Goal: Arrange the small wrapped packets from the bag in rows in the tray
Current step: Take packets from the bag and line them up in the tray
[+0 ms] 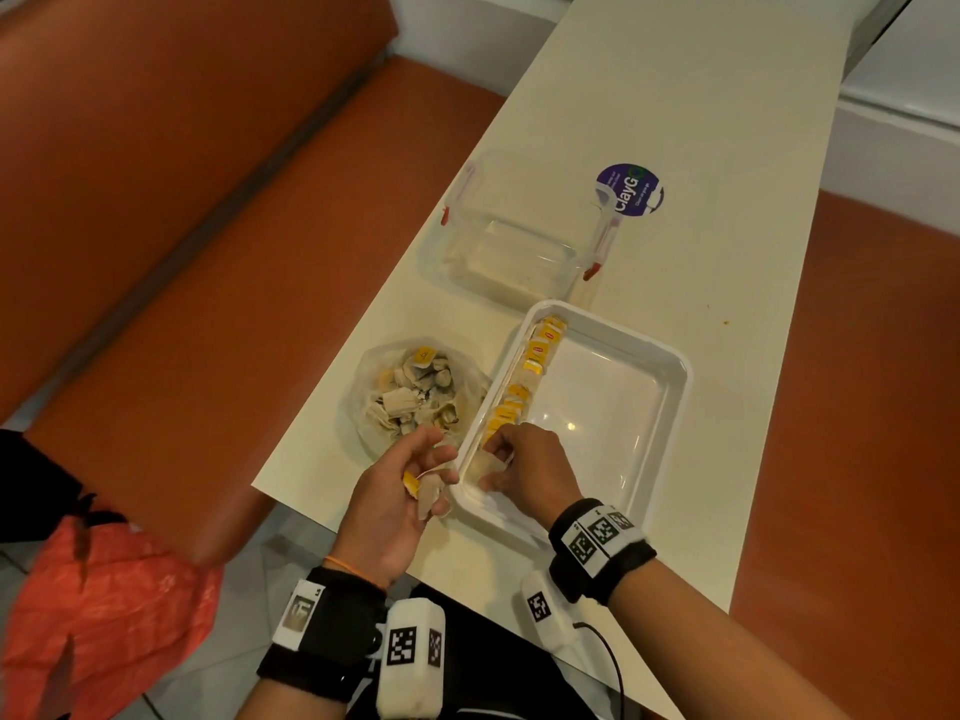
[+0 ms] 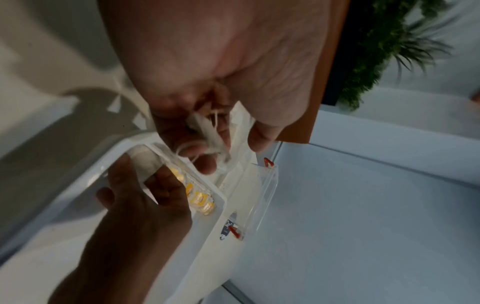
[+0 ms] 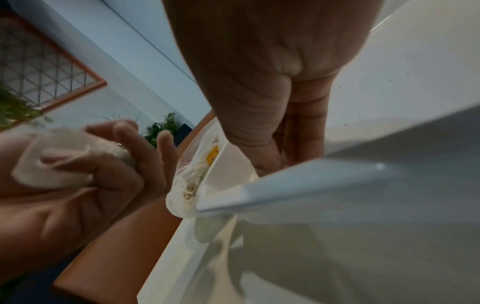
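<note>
While the head view looked down on the cream counter [image 1: 675, 148], the white tray [image 1: 670, 407] lay at its near edge with a row of yellow-tagged packets [image 1: 524, 376] along the tray's left wall. The open clear bag [image 1: 374, 366], full of more packets, sat just left of the tray, close to the counter's left edge. The left hand [image 1: 400, 491] hovered over the near left corner of the counter, fingers curled round a few loose packets [image 1: 423, 488]. The right hand [image 1: 524, 465] reached into the tray's near left corner, fingertips pinching a pale packet [image 1: 485, 462] at the near end of the row. A clear lidded box [image 1: 504, 236] stood beyond the tray, with a purple round label [image 1: 630, 190] beside it.

In the left wrist view, the left hand [image 2: 221, 82] clutched pale packets with strings [image 2: 207, 131] above the tray's rim [image 2: 215, 195], and the right hand [image 2: 145, 195] lay inside beside the yellow tags.

In the right wrist view, the right hand [image 3: 272, 82] pointed down behind the tray's wall [image 3: 311, 185], its fingertips hidden. The left hand [image 3: 91, 174] held crumpled pale packets [image 3: 59, 158], the bag [image 3: 192, 174] between the two.
</note>
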{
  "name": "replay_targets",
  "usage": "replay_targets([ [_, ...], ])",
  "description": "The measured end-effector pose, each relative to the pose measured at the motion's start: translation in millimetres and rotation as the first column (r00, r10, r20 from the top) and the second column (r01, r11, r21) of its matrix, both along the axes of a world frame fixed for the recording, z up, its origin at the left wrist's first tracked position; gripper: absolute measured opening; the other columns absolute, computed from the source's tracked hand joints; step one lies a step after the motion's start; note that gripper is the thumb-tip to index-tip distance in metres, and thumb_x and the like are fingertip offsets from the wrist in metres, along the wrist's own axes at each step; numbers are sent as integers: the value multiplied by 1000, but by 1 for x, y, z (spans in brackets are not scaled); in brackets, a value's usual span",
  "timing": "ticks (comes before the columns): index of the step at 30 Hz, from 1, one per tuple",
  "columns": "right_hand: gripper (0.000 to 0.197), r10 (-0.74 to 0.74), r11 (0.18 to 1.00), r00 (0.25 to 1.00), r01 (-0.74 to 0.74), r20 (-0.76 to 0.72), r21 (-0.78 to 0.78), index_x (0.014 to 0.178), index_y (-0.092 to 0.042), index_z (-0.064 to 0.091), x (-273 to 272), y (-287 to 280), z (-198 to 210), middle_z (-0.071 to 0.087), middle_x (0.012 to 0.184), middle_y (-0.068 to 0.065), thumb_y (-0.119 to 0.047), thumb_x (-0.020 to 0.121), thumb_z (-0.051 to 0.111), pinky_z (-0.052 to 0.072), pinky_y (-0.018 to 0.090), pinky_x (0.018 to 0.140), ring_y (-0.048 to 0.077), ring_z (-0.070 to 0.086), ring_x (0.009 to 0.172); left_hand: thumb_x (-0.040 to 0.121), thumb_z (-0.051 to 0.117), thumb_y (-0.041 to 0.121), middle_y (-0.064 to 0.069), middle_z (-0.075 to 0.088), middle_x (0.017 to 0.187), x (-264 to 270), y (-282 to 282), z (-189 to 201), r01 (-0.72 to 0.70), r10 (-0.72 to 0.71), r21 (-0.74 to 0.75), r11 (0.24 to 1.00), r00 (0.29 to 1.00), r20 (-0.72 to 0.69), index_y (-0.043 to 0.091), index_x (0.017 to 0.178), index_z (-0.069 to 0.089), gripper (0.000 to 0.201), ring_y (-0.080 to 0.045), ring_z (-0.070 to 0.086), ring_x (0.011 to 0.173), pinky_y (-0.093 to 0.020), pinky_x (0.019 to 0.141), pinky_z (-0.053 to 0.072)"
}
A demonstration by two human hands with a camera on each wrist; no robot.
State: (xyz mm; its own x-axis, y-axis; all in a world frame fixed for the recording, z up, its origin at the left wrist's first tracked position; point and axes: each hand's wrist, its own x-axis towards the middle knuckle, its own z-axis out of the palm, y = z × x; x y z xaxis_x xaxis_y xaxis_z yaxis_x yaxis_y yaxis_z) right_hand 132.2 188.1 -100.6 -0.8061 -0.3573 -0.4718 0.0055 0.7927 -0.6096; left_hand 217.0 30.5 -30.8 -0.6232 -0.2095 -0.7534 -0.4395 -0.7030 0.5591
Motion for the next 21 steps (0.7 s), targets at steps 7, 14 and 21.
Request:
replay_targets([
  [7,47,-61,986,998,55,-33,-159,105,-34,73,-5,12,67,64,99,-14,-27,66,97,42,13,63,2,57,74,90,56,26,-22,68,114,-1,-4,12,4,23,201,980,991,-129,-1,132,64,51,-34,69,99,-37,68,49],
  [14,50,258,912,947,-304,-191,-274,114,-60,67,10,28,121,55,111,-19,-42,74,91,52,23,74,7,54,93,96,44,11,-20,71,125,-4,6,18,109,-70,234,966,983,-171,-3,138,59,46,-31,71,103,-34,71,54],
  [21,12,210,917,950,-273,-231,-290,96,-47,79,13,31,115,62,107,-19,-49,84,81,51,26,81,5,55,101,106,43,8,-23,70,130,-6,15,19,175,-146,171,969,974,-171,3,137,62,37,-31,74,110,-37,89,59],
])
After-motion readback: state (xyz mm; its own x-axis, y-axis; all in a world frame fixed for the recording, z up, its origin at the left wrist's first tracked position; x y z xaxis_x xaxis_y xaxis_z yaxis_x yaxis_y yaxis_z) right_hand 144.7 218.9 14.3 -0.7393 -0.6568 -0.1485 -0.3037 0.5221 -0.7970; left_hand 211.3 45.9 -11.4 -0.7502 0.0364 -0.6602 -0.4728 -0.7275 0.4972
